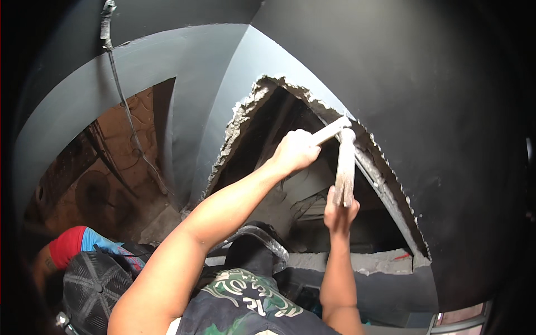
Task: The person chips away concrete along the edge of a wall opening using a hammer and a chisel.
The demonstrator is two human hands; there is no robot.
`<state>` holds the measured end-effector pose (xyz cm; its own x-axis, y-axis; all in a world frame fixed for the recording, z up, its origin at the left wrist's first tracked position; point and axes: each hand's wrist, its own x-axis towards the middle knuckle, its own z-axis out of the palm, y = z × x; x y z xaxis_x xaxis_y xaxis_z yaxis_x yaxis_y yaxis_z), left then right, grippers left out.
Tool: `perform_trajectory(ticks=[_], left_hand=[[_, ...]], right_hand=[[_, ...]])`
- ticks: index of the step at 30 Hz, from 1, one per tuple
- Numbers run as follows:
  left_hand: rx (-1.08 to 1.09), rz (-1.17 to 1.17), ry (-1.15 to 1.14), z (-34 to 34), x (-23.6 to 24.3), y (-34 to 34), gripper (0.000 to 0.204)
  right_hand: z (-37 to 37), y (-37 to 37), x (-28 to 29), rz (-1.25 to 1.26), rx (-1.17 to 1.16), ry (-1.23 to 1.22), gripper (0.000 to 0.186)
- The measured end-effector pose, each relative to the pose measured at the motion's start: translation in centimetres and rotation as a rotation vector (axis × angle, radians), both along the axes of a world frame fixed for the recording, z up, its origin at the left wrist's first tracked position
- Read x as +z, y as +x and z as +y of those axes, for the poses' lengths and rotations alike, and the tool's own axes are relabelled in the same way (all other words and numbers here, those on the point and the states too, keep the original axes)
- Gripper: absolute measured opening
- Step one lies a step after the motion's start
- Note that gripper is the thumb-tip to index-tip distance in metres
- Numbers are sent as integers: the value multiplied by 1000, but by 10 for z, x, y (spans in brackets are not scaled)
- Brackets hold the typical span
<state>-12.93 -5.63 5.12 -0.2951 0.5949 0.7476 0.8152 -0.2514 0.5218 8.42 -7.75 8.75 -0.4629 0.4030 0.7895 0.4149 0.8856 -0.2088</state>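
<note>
My left hand [296, 151] is closed around a pale, straight chisel-like bar [329, 132]. The bar's far end reaches the upper right edge of a large opening [245, 111] with broken, crumbly edges in a grey-painted wall. Below and right of it, my right hand [341, 215] grips a claw hammer [345, 164]. The hammer's pale, worn head points up, its striking end close against the far end of the bar; its forked claw lies just above my fingers. Most of the handle is hidden behind the head and hand.
Dark space with beams shows through the opening. Rough mortar [385, 261] lines its lower ledge. A cable [125, 100] hangs at left before a second opening with brown wall behind. At lower left, close to my left arm, is another person in a dark cap [95, 287].
</note>
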Motion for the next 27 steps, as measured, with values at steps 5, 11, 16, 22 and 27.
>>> perform_trajectory(ticks=[5,11,16,22,27], left_hand=[[20,8,14,3,-2,4,24],[-117,-150,-315,-4,17,9,31],[-5,-115,-35,3,-7,6,20],[-44,-164,-45,5,6,15,21],[-116,-298,-274,-12,32,5,28]], right_hand=[[-33,-3,35,133,340,212,9],[4,0,8,-132,-72,-82,7],[-27,-1,4,17,18,125,6],[-32,-8,21,110,26,367,23],[-15,0,-9,48,-5,-108,20]])
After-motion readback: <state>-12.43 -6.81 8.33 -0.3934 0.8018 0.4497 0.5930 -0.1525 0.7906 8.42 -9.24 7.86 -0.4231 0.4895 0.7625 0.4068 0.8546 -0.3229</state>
